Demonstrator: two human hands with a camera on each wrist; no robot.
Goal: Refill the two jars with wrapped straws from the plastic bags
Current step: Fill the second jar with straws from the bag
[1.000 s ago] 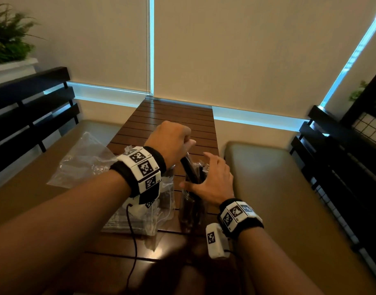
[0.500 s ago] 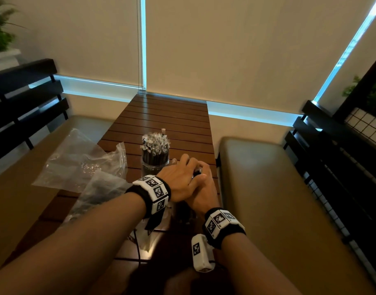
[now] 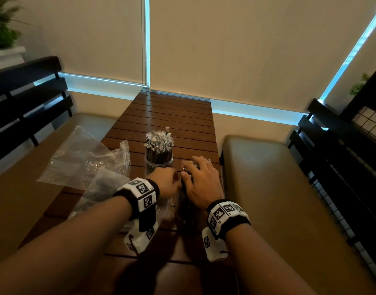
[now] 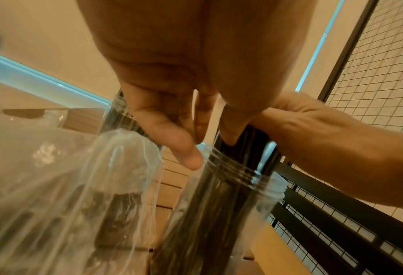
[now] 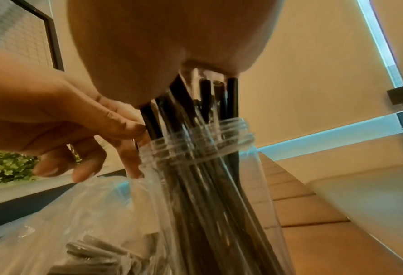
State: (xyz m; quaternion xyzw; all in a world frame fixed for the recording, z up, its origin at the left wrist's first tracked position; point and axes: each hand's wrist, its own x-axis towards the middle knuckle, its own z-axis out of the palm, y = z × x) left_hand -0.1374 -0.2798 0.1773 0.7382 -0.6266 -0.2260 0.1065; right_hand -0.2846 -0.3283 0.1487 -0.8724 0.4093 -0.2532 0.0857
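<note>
Two jars stand on our slatted table (image 3: 172, 111): the far jar (image 3: 159, 165) full, the near jar (image 5: 195, 148) under our flat right hand (image 3: 201, 179) pressing its straws (image 5: 195, 186), left hand (image 3: 167, 182) fingers loose at the rim.

Dark brown slatted table (image 3: 172, 116) with a reddish sheen. Clear jar (image 3: 158, 165) packed with black straws (image 3: 159, 155) whose wrapper tips look silvery white. A second clear jar (image 5: 195, 147), ridged at the neck, holds more black straws (image 5: 205, 96) in see-through wrappers. Clear, crinkled plastic bags (image 3: 85, 158). White wristbands (image 3: 143, 193) printed with black square codes, on black straps. Tan bench cushions (image 3: 278, 188), black slatted backrests (image 3: 27, 96), beige blinds (image 3: 236, 45) edged with pale blue light, green plant (image 3: 1, 28)
</note>
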